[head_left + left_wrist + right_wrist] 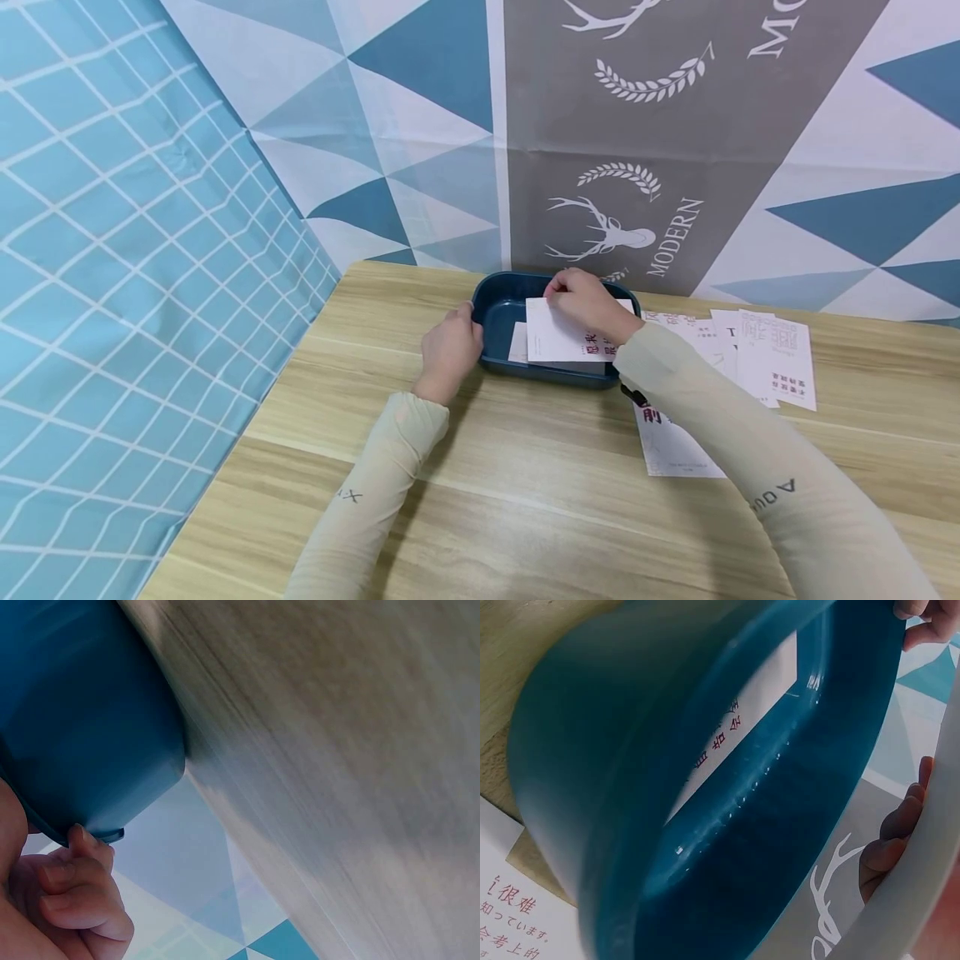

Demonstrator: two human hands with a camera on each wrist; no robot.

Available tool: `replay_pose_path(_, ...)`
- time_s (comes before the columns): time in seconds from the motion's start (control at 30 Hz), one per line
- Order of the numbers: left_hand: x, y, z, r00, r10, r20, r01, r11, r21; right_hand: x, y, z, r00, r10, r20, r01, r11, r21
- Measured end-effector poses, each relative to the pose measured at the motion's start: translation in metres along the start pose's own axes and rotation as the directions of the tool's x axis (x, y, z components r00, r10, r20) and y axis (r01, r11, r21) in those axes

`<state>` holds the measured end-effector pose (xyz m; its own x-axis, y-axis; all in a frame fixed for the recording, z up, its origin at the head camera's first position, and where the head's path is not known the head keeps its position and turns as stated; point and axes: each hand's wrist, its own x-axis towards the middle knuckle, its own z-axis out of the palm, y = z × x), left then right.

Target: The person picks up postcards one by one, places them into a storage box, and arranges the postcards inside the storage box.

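A dark blue rectangular basin (498,315) with rounded corners stands near the table's back edge. My left hand (452,343) grips its left rim, and in the left wrist view the fingertips (81,844) curl at that rim. Over the basin, my right hand (587,302) pinches a white card (551,340) printed with dark red characters. The right wrist view shows this held card (922,862) edge-on, with fingers behind it. Another white card (517,342) lies inside the basin; its red lettering shows in the right wrist view.
Several white printed cards (791,362) overlap on the wooden table (525,483) right of the basin. One card (678,450) lies nearer the front, partly under the right forearm. A patterned cloth (420,92) hangs behind, and blue gridded cloth (135,275) borders the left edge.
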<state>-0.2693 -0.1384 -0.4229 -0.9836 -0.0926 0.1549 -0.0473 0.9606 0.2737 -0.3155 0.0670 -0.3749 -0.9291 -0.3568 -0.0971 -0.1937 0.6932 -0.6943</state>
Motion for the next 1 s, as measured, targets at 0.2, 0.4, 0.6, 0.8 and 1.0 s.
replay_pose_path(0.2,0.0,0.0,0.0,1.0,0.002,-0.001,-0.002,1.0,0.002,0.001,-0.002,0.002,1.0,0.009,0.003,-0.009,1.0,-0.001)
replay_pose_path(0.4,0.0,-0.001,0.0,1.0,-0.003,0.007,0.003,1.0,-0.002,0.005,-0.003,0.005,1.0,0.007,0.001,-0.007,1.0,-0.001)
replay_pose_path(0.6,0.001,-0.001,0.0,1.0,0.002,0.007,-0.002,1.0,-0.005,0.008,-0.003,0.009,1.0,0.007,-0.003,-0.007,1.0,0.003)
replay_pose_path(0.8,0.001,-0.001,0.0,1.0,0.0,0.014,0.0,1.0,0.002,0.009,-0.005,0.01,1.0,0.007,-0.009,-0.007,1.0,-0.001)
replay_pose_path(1.0,0.001,0.001,-0.001,1.0,-0.005,0.022,0.005,1.0,0.004,0.01,-0.008,0.012,1.0,0.014,-0.011,-0.014,1.0,0.0)
